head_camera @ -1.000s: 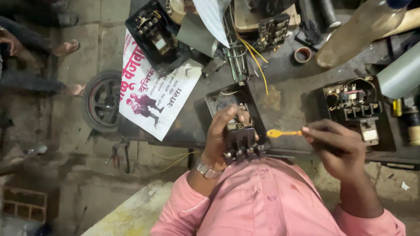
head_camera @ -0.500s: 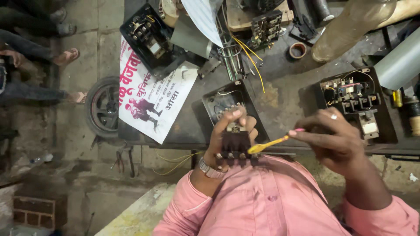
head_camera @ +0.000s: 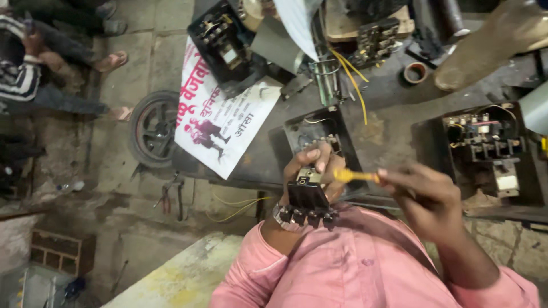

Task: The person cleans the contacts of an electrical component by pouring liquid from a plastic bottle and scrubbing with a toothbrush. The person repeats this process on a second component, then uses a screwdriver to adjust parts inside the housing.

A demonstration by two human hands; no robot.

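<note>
1. Hands meet close in front of the chest, above the near edge of the dark metal desk point(head_camera: 394, 131), so the work sits right under the person's eyes rather than down among the clutter.
2. The left hand point(head_camera: 308, 168) is clamped around a black block-shaped electrical switch unit with a row of terminals point(head_camera: 307, 201); its fingers wrap over the top, and the terminal row faces the pink shirt point(head_camera: 365, 268). Lifted clear of the desk, the unit can be turned freely toward the tool.
3. The right hand point(head_camera: 428, 194) is closed on a slim yellow-handled screwdriver point(head_camera: 354, 176), pinched near the fingertips. The tool lies almost level, and its tip reaches the top of the switch unit just beside the left fingers; the exact contact point is hidden.
4. An open grey metal box point(head_camera: 319, 137) lies on the desk directly behind the left hand, near enough to be the housing the unit belongs to, judging by its size.
5. A second open box with black parts and wiring point(head_camera: 485, 148) stands to the right, a third black assembly point(head_camera: 220, 37) at the far left corner, and loose yellow wires point(head_camera: 351, 80) trail between them.
6. A white printed poster with red lettering point(head_camera: 225, 111) hangs over the desk's left edge, beside a small black wheel point(head_camera: 151, 128) on the floor.
</note>
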